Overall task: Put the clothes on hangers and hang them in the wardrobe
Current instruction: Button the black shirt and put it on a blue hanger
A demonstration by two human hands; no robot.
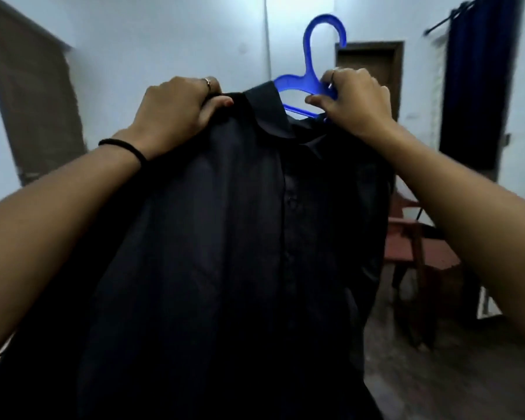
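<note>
I hold a black collared shirt point(225, 237) up in front of me; it fills the middle of the head view and hangs down out of frame. A blue plastic hanger point(311, 71) sticks up out of the collar, hook uppermost. My left hand point(176, 112) grips the shirt's left shoulder beside the collar. My right hand point(353, 100) grips the hanger's right arm together with the shirt's right shoulder. The hanger's lower part is hidden inside the shirt.
A brown wooden door point(34, 101) stands at the left, and a dark doorway point(373, 71) lies behind the hanger. A dark blue curtain point(476, 95) hangs at the right. A reddish wooden chair point(419, 253) stands low at the right on the dark floor.
</note>
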